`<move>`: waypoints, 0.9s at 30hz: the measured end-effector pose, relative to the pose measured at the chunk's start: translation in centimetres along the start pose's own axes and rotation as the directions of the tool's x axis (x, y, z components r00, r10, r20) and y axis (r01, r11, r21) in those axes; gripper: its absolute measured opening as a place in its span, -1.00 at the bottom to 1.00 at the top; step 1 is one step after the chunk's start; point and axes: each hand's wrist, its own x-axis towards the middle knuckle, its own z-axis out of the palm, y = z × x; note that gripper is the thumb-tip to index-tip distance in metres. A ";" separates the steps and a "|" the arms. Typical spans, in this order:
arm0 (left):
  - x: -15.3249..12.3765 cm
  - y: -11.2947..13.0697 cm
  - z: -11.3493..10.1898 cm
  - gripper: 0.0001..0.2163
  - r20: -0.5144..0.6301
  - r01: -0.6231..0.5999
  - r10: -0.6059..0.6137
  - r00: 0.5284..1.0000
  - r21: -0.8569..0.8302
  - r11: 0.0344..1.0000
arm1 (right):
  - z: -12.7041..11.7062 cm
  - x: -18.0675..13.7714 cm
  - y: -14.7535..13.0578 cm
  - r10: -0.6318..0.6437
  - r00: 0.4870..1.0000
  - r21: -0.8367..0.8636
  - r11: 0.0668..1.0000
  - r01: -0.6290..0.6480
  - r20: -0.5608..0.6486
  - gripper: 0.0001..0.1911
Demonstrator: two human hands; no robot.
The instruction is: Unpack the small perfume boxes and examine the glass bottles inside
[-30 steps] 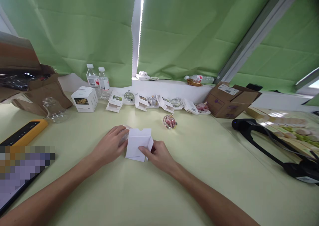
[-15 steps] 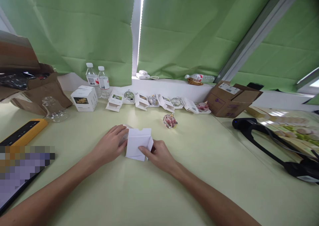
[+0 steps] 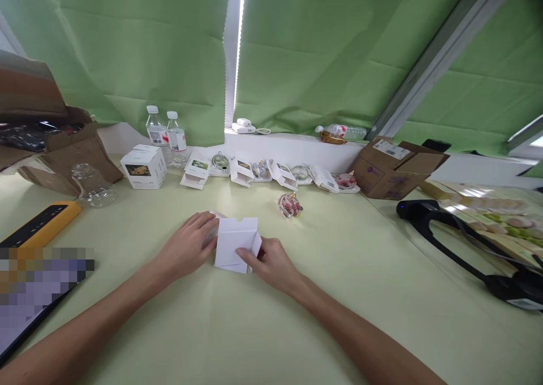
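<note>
Near the middle of the table my right hand (image 3: 275,265) grips a small white cardboard box (image 3: 231,249), its thumb on the plain face and its fingers behind. Folded flaps show at the box's top and right side. My left hand (image 3: 190,242) is curled at the box's left edge, closed around a pale, partly see-through piece (image 3: 211,233). Most of that piece is hidden by the fingers and the box, so its kind is unclear. Beyond my right hand, apart from it, a clear glass ball ornament (image 3: 290,205) with pink filling and a gold cap lies on the table.
Opened white boxes (image 3: 197,172) and ball ornaments in white trays (image 3: 348,190) line the back. A closed white box (image 3: 144,169), water bottles (image 3: 176,142) and a glass jar (image 3: 91,187) stand left. A carton (image 3: 377,170) and a black stand (image 3: 445,255) are right.
</note>
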 end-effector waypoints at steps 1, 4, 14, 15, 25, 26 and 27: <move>0.0 0.0 0.0 -0.71 0.000 0.000 0.000 1.000 0.000 1.000 | 0.0 0.0 0.0 0.000 1.000 -0.002 1.000 0.000 -0.001 -0.63; 0.0 0.0 -0.1 -0.71 0.004 0.004 -0.004 1.000 0.004 1.000 | 0.1 0.0 0.0 0.001 1.000 0.004 1.000 -0.001 -0.009 -0.63; -0.1 0.0 -0.1 -0.71 -0.011 0.001 -0.001 1.000 -0.004 1.000 | 0.1 0.1 0.0 -0.002 1.000 -0.004 1.000 0.001 -0.011 -0.64; -0.1 0.0 -0.1 -0.71 -0.010 0.002 -0.002 1.000 -0.003 1.000 | 0.1 0.1 0.0 -0.001 1.000 -0.004 1.000 0.001 -0.009 -0.63; 0.0 0.0 -0.1 -0.71 -0.020 -0.003 0.002 1.000 -0.018 1.000 | 0.0 0.1 -0.1 0.003 1.000 -0.003 1.000 -0.003 -0.004 -0.62; -0.1 0.0 0.0 -0.71 -0.020 -0.003 0.003 1.000 -0.019 1.000 | 0.0 0.1 0.0 0.004 1.000 -0.004 1.000 -0.004 -0.004 -0.62; -0.1 0.0 0.0 -0.71 -0.019 -0.002 0.002 1.000 -0.019 1.000 | 0.1 0.1 0.0 0.005 1.000 -0.002 1.000 -0.005 -0.003 -0.62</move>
